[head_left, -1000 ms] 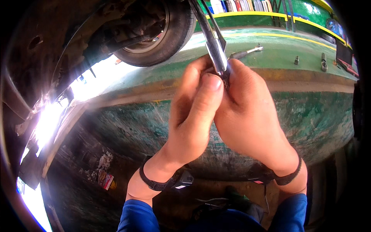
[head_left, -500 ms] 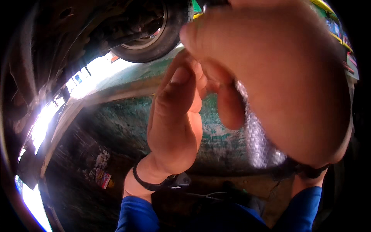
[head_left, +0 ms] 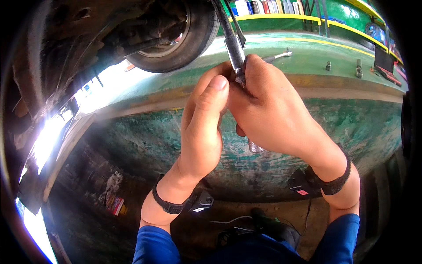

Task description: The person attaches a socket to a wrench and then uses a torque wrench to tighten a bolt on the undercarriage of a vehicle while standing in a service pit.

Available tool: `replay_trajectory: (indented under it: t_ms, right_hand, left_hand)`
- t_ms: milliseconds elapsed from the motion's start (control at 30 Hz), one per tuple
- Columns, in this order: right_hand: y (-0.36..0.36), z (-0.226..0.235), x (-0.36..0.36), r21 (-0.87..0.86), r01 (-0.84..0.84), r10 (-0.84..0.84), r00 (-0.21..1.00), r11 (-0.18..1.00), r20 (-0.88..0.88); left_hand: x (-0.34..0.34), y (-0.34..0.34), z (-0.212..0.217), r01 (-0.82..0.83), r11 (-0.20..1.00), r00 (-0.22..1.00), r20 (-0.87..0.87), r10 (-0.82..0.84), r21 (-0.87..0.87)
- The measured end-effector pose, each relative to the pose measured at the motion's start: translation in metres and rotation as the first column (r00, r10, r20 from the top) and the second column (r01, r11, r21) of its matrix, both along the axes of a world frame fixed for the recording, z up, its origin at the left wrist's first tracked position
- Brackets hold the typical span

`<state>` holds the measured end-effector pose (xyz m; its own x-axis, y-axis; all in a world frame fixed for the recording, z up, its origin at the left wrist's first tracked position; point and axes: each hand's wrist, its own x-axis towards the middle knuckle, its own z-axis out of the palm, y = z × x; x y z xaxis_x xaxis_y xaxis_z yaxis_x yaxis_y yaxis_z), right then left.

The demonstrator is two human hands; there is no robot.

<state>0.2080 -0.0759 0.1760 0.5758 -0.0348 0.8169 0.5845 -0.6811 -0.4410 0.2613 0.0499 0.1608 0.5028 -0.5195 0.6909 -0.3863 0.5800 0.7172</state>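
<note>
A long metal tool (head_left: 234, 46) with a shiny steel shaft sits at the upper middle of the view, its long axis running steeply from the clasped hands up and slightly leftward toward the underside of a raised car, where its upper end passes out of sight at the top edge; a knurled lower end shows below the right palm, pointing down toward the person. The right hand (head_left: 272, 114) is closed firmly around the shaft, fingers wrapped over it, and the left hand (head_left: 203, 127) is pressed against the right, its fingers curled toward the same shaft and its thumb lying flat along the right hand's knuckles. Each wrist carries one black strap, two in all, each with a small dark device hanging from it. Just left of the tool hangs one car wheel (head_left: 184, 33) with its black tyre, beside dark suspension parts. Behind the hands runs the worn green wall of a pit (head_left: 140, 141), topped by a green floor (head_left: 307, 55). On that floor lie one wrench (head_left: 278, 56) just right of the tool, and farther right two small upright metal pieces (head_left: 328, 66). A yellow-edged shelf (head_left: 281, 17) at the back holds a row of bottles, too blurred to count.
</note>
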Motion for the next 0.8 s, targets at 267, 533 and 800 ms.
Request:
replay_trajectory:
  t_ms: [267,533,800]
  right_hand:
    - [0.011,-0.003,0.007,-0.299,0.161,-0.061,0.947,0.940,0.316]
    - [0.049,-0.006,0.019,0.225,-0.513,0.461,0.852,0.828,0.248]
    - [0.065,0.005,0.024,0.188,-0.749,0.632,0.645,0.636,0.429]
  left_hand:
    - [0.003,0.004,0.010,-0.224,0.972,0.970,0.115,0.214,0.079]
    - [-0.043,0.033,0.008,-0.758,0.645,0.634,0.336,0.697,0.092]
    - [-0.097,0.023,0.034,-0.960,0.048,-0.169,0.705,0.689,-0.277]
